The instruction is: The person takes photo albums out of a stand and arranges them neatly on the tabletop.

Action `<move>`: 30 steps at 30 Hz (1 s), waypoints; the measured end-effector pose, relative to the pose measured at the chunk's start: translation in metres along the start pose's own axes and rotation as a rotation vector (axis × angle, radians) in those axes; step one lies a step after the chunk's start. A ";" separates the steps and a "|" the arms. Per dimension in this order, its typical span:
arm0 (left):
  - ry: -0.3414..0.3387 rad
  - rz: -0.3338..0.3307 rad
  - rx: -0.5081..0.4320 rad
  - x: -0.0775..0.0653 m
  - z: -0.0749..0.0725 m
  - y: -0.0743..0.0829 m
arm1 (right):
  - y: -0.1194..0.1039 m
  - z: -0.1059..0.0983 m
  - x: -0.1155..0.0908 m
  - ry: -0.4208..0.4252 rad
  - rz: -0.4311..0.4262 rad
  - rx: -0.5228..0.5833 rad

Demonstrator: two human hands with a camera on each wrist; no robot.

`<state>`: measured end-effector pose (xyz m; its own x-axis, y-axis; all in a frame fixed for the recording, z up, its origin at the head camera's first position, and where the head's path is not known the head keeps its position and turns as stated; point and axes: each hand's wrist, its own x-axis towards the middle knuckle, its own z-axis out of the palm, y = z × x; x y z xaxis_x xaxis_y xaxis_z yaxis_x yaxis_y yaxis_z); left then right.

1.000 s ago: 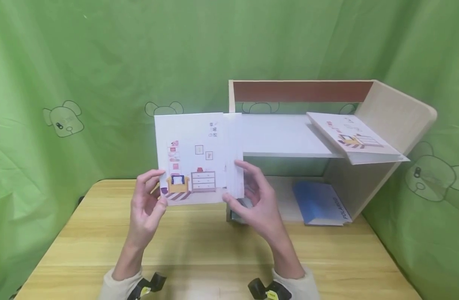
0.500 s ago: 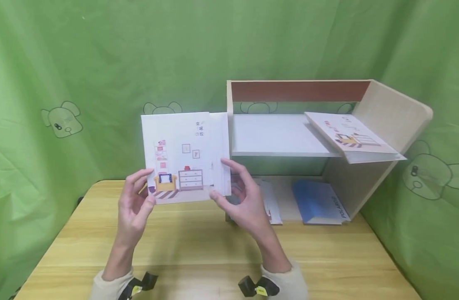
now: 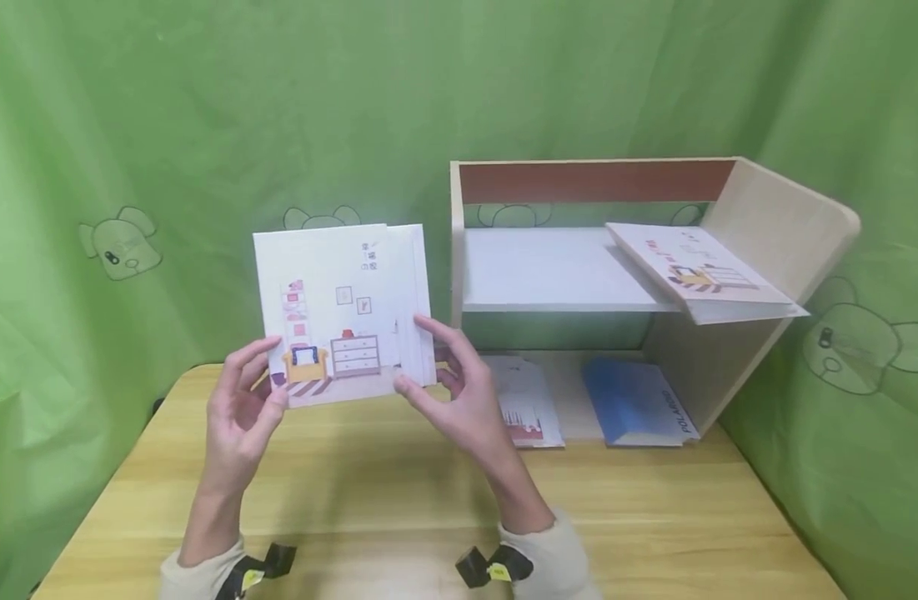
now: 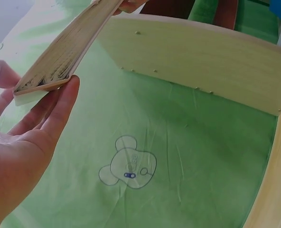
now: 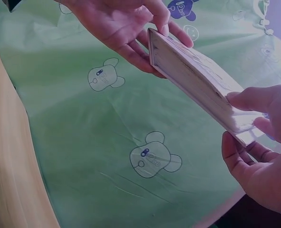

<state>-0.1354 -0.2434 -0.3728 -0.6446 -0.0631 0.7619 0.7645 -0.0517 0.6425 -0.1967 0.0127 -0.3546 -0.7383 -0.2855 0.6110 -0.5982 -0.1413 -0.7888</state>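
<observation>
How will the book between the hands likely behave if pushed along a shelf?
The book is probably fairly stiff: the left hand and right hand hold it at opposite sides without visible sag. Its page edges look slightly parted in the left wrist view, so pages might fan or snag. Flat and square-cornered, it seems unlikely to roll.

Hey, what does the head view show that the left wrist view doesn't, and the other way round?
Only the head view shows the front cover of the held book with its armchair drawing, the POLAROID lettering on the blue book, and the beige sleeves.

Only the left wrist view shows the held book nearly edge-on along its pages, and small dots along a pale wooden board.

Both share the held book, the left hand, part of the right hand, and the green curtain.
</observation>
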 end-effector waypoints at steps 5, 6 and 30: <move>-0.012 -0.029 0.005 0.000 -0.005 0.001 | 0.004 0.002 0.003 -0.002 0.014 0.013; -0.016 -0.031 0.001 0.001 -0.006 0.001 | 0.004 0.001 0.003 0.001 0.016 0.016; 0.046 -0.219 0.074 -0.007 -0.029 0.006 | 0.022 0.025 0.010 -0.001 0.046 0.046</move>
<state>-0.1264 -0.2722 -0.3764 -0.7928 -0.1039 0.6006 0.6035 0.0039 0.7973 -0.2094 -0.0171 -0.3680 -0.7644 -0.2941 0.5738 -0.5484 -0.1713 -0.8185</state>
